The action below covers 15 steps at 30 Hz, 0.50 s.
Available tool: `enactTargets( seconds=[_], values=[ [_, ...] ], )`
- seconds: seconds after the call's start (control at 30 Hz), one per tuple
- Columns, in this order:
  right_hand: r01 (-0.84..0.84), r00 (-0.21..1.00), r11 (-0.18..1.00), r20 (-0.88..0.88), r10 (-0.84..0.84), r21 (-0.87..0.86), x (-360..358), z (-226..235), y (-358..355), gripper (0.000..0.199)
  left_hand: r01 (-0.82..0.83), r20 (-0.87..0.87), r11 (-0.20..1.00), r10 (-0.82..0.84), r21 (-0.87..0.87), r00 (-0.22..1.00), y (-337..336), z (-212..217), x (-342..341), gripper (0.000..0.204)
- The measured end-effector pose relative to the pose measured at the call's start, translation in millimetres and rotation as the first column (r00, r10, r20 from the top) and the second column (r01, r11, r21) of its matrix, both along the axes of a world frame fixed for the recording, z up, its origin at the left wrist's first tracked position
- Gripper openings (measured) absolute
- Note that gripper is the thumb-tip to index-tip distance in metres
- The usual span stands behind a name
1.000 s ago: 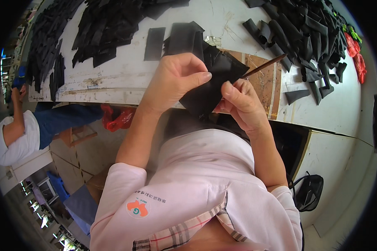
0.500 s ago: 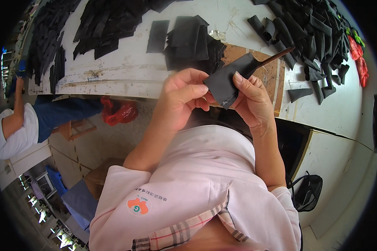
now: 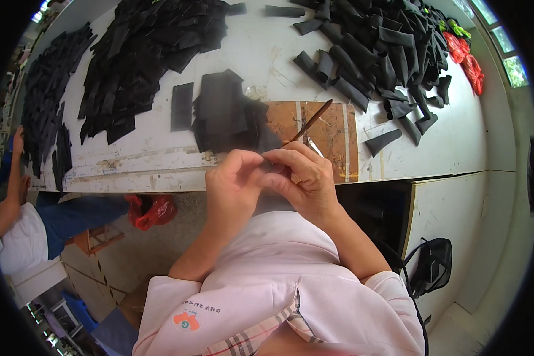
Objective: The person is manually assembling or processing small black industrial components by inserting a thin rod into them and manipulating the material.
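Note:
Close together at the table's near edge, my left hand [image 3: 234,181] and my right hand [image 3: 302,181] meet with fingertips pinched. Between them is a small black fabric piece [image 3: 268,164], mostly hidden by my fingers. A slim, pointed brown stick [image 3: 310,123] juts out past my right hand toward the far right; its near end is hidden behind the knuckles. Just beyond my hands lies a stack of flat black fabric pieces [image 3: 219,113], and one separate rectangle [image 3: 182,107] is left of it.
A large pile of flat black pieces [image 3: 130,65] covers the far left; rolled black pieces [image 3: 380,53] heap at the far right. Brown board [image 3: 332,136] lies on the white table [image 3: 154,178]. A red plastic bag [image 3: 151,212] and another person [image 3: 21,231] are at left.
My hands have drawn together and turned, so the black piece, plainly visible before, is now mostly covered. The view has shifted, showing more of the far table.

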State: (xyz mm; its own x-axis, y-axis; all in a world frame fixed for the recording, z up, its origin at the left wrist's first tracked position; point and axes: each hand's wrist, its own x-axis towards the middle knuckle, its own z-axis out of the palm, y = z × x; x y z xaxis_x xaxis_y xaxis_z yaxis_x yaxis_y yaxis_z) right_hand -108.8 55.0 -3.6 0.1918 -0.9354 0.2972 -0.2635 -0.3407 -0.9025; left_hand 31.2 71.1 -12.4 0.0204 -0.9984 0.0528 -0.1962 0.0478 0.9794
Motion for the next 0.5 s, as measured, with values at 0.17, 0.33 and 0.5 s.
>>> enactTargets(
  seconds=[0.17, 0.33, 0.5],
  values=[
    [-0.031, 0.920, 0.955, -0.382, -0.088, -0.296, 5, -8, -2, 0.023, -0.041, 0.408, 0.919, 0.214, -0.393, 0.888, -3, -7, -12, 0.006],
    [0.009, 0.845, 0.941, -0.501, -0.189, -0.339, 12, -23, -9, 0.025, -0.263, -0.115, 0.964, 0.257, -0.034, 0.959, -17, -11, -12, 0.014],
    [0.078, 0.991, 0.984, 0.099, -0.095, 0.159, 8, -15, -15, 0.009, 0.259, -0.895, 0.925, 0.152, 0.279, 0.420, -23, 9, 3, 0.023]
  ],
)
